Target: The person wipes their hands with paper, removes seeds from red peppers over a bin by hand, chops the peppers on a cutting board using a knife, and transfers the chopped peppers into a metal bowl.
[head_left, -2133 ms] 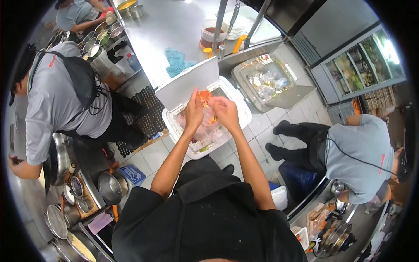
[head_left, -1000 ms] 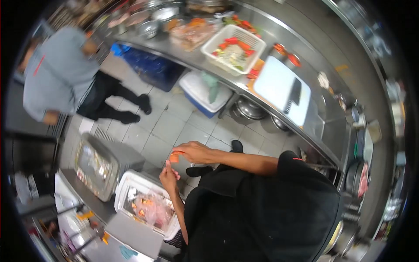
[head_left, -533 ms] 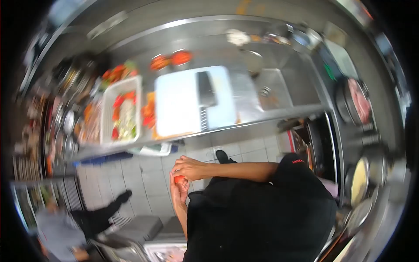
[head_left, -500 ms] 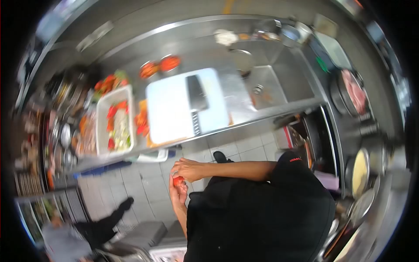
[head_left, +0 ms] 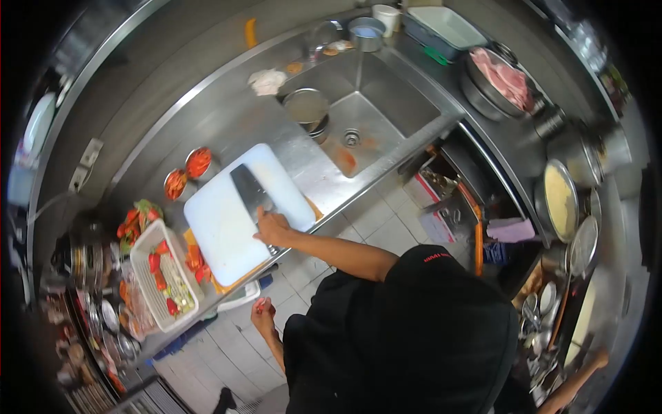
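While right hand (head_left: 274,231) grips knife (head_left: 250,188) by handle, sensible hold, blade beyond fingers looks stiff, heavyish; left hand (head_left: 263,317) curled, contents unclear.

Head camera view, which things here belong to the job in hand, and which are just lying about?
Likely in the job:
knife, with the right hand over it
cutting board, beneath the knife
white basket of cut vegetables, beside the board

Probably just lying about:
purple cloth
crumpled white item near the sink
pink meat beyond the sink
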`<state>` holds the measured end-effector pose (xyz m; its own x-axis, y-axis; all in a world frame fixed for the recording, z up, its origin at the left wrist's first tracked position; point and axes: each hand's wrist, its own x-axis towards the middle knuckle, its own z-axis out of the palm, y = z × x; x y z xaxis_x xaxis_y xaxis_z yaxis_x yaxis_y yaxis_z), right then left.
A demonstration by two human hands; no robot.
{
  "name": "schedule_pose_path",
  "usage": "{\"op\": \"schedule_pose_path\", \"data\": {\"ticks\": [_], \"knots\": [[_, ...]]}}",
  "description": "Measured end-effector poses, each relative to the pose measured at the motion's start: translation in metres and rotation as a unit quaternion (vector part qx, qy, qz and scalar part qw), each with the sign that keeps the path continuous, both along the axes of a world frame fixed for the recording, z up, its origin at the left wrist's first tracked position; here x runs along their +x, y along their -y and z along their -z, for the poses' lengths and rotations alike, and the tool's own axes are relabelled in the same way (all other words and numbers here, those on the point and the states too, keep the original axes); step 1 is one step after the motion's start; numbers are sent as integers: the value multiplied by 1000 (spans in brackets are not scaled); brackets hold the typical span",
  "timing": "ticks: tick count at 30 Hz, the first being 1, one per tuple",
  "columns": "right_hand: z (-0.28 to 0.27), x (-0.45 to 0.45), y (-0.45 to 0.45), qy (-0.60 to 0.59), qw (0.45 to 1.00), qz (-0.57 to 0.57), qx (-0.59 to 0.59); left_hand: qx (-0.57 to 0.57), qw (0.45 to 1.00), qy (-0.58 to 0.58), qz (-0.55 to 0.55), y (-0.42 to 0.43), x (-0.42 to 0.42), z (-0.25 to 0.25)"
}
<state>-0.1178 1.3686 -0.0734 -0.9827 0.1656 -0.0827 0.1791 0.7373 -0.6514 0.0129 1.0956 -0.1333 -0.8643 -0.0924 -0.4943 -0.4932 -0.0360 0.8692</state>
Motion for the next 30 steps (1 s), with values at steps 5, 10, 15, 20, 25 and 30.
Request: {"op": "schedule_pose_path", "data": {"ticks": [5, 10, 15, 20, 25, 30], "knots": [[13, -25, 0, 90, 995, 35, -8, -232, 972, 0, 29, 41, 39, 34], [21, -26, -41, 3, 994, 106, 38, -250, 955, 91, -133, 98, 111, 66], [0, -28, -24, 43, 987, -71, 140, -338, 909, 3, -243, 119, 148, 36], [16, 54, 30, 21, 920, -349, 175, -386, 862, -78, -320, 130, 116, -9], [-60, 113, 37, 66, 871, -486, -30, -448, 810, -116, -361, 168, 112, -49], [-26, 126, -9, -5, 941, -224, -255, -255, 835, -187, -449, 170, 108, -100]]}}
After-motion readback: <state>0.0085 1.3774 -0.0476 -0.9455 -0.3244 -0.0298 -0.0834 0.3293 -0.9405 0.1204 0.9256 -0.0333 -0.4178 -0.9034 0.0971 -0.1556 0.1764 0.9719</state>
